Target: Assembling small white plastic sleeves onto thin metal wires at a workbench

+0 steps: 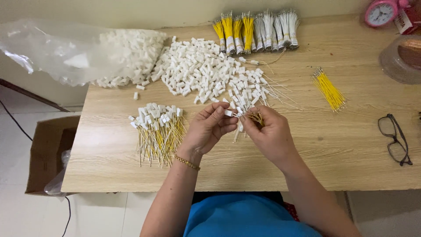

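Both hands met over the middle of the wooden worktop [333,149], just above the near edge. Left hand [209,127] closed, thumb and fingertips pinching a small white plastic connector [228,113] at its end. Right hand [269,134] closed too, gripping a short bunch of yellow wires [256,117] with bare metal tips, pressed right up against that connector. Gold bracelet [187,162] sat on the left wrist.

Just left of the hands, lay a pile of finished pieces [158,131]: white connectors at the top, yellow wires fanning down toward the near edge. Beyond the hands, spread a broad heap of loose white connectors [193,66], and next to it a tangle of connectors with thin pale wires [258,90]. Farther left, spilled more white connectors out of a clear plastic bag [57,50] hanging over the worktop's corner.

Along the far edge, stood a row of taped wire bundles [256,30], yellow ones on the left, white ones on the right. Off to the right, well apart, rested a loose bundle of yellow wires [329,90], then a pair of dark-framed glasses [394,139] near the right edge. Up in the far right corner, showed a pink alarm clock [380,13] and a clear lidded container [401,59]. Down on the floor to the left, sat an open cardboard box [46,153]
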